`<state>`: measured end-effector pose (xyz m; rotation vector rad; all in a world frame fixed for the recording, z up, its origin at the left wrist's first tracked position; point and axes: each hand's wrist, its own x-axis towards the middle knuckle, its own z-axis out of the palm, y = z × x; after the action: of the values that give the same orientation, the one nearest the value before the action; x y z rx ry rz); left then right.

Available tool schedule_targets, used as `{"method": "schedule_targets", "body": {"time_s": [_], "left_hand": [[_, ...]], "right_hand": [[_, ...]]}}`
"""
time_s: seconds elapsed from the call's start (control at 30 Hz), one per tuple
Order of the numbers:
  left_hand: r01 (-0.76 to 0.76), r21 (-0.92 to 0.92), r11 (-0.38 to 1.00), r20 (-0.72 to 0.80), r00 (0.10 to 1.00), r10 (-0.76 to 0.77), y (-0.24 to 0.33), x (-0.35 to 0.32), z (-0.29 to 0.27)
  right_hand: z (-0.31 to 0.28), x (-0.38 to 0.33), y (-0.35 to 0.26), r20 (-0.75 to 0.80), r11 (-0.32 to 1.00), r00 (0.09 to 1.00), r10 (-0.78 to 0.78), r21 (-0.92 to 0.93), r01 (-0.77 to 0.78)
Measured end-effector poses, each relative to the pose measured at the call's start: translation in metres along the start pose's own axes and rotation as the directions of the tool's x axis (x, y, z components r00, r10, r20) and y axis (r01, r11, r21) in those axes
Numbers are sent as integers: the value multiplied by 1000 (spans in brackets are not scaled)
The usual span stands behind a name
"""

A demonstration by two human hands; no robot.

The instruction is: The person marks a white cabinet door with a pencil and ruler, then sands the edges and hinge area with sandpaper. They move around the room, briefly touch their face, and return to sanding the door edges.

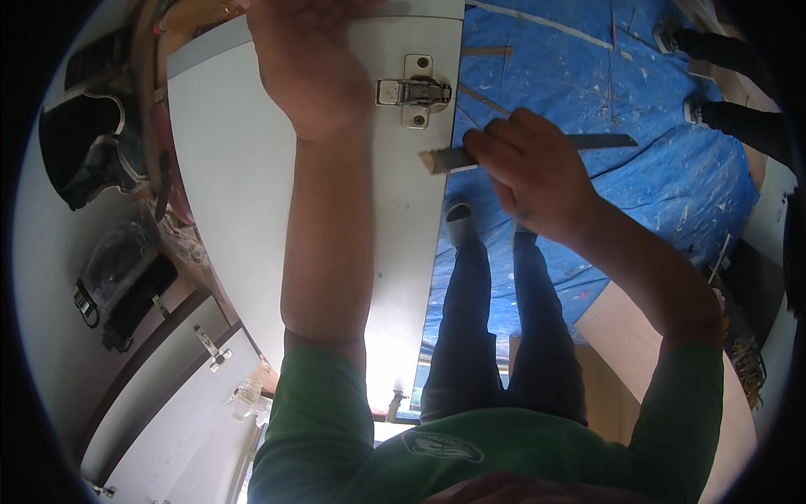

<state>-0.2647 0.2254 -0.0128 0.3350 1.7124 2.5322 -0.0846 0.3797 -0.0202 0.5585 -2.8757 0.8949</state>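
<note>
My left hand point(306, 63) rests flat against a white cabinet door point(235, 193), fingers spread over its upper part, holding it. A metal hinge point(413, 91) is fixed near the door's right edge, just right of that hand. My right hand point(533, 172) grips a long flat metal tool point(453, 158), like a chisel or steel rule, whose blunt end lies against the door edge just below the hinge. Its other end point(609, 141) sticks out to the right of my fist.
A blue paint-spattered tarp point(663, 168) covers the floor below. Another person's dark shoes point(705, 42) stand at the upper right. A second white door with a hinge point(210, 349) sits lower left, and dark bags point(92, 151) lie at the left.
</note>
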Motion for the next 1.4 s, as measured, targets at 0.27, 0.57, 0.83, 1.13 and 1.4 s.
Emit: {"method": "schedule_targets", "body": {"time_s": [0.27,0.57,0.83,1.13,1.4], "left_hand": [[8,-18,1000,-12,1000,-8,0,-3,-1],[25,2,1000,-15,1000,-25,1,-4,4],[4,-65,998,11,1000,-4,-1,-4,-2],[15,-71,997,-34,999,-18,0,-4,1],[36,39,999,-56,998,-33,5,-4,6]], "right_hand": [[-9,-3,-3,24,981,997,80,174,-83],[-26,57,57,-227,984,958,174,4,-178],[-35,45,33,-58,987,987,151,-42,-153],[-26,40,25,-51,976,975,218,6,-218],[-9,38,28,-116,990,984,139,-21,-142]]}}
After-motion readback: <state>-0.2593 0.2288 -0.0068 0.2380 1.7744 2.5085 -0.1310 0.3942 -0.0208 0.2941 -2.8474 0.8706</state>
